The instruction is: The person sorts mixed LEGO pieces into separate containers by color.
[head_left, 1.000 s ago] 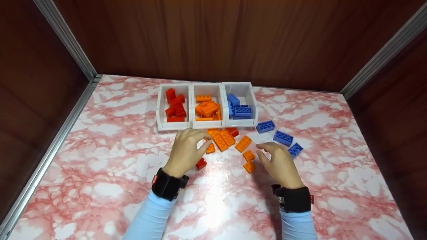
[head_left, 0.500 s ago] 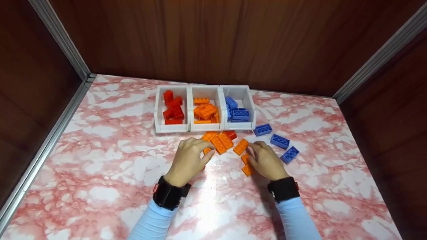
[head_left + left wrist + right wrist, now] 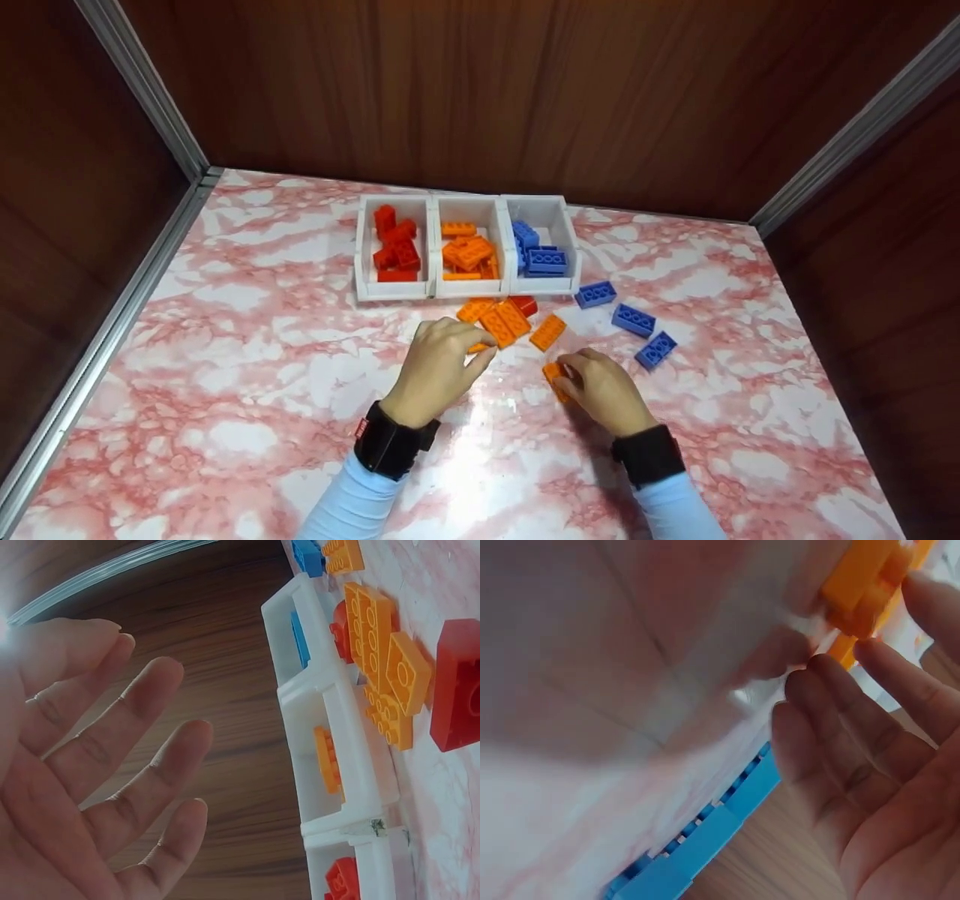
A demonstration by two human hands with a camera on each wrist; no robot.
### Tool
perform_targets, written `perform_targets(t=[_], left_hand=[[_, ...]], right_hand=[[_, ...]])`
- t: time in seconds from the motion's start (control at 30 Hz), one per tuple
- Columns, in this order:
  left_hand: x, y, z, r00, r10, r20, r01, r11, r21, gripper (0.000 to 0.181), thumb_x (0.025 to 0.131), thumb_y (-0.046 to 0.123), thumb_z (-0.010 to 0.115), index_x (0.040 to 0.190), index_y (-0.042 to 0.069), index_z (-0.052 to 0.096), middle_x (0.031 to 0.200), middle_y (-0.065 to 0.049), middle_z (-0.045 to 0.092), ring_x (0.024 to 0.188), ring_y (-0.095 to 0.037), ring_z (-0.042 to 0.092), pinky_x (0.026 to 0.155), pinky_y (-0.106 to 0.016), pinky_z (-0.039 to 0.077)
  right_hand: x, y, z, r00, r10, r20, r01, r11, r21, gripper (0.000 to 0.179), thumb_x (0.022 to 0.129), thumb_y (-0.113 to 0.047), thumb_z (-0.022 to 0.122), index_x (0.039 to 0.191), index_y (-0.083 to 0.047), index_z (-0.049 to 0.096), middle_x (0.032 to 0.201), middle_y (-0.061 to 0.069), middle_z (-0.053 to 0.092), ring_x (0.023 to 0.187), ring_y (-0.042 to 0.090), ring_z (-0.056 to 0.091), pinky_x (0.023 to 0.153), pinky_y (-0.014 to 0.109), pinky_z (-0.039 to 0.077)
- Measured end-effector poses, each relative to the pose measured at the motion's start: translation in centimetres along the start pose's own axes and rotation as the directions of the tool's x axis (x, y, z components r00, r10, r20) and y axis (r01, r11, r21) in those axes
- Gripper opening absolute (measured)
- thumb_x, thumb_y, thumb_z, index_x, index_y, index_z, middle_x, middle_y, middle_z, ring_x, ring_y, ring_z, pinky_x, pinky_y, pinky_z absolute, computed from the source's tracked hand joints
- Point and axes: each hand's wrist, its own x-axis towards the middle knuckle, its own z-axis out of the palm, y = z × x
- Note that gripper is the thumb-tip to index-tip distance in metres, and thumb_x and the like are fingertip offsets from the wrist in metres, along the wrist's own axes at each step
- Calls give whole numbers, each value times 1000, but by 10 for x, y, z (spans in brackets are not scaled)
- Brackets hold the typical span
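Left hand (image 3: pixel 436 371) fingers released, right hand (image 3: pixel 606 391) fingers pinching small orange brick (image 3: pixel 553 373), red wristband tag (image 3: pixel 361 427) illegible

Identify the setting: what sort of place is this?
Probably an enclosed tabletop work booth. Dark brown wood-grain panels wall it at left, back and right, silver metal corner strips run where they meet, and a red-and-white marble-patterned tabletop spans the space between.

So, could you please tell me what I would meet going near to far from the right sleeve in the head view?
Light-blue sleeve, black wristband, right hand, separate orange brick, white bin of blue bricks, brown back wall.
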Motion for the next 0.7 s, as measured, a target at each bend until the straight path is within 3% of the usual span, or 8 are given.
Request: perform_targets(t=[0.27,0.4,0.7], left_hand=[[1,-5,2,999,-8,39,7,1000,16,8,91,20,72,94,16,79,94,4,75,86,-20,64,78,-39,43],[2,-7,1,999,-13,52,12,1000,18,8,91,19,73,95,15,79,92,3,75,84,-21,63,78,-40,43],[-2,-8,-2,997,-29,77,29,1000,4,10,92,19,71,96,14,79,92,1,75,86,-22,64,78,-42,44]], right_hand=[[-24,-13,0,999,-42,14,42,999,-6,37,83,-20,82,114,-3,71,95,6,66,84,20,64,77,38,55],[-32,-16,0,998,-57,22,58,998,-5,40,77,-9,85,114,-4,70,95,6,65,83,19,62,76,36,56],[-35,-17,-8,999,-39,9,39,998,40,34,77,-1,82,110,1,71,96,12,67,82,21,65,72,35,57]])
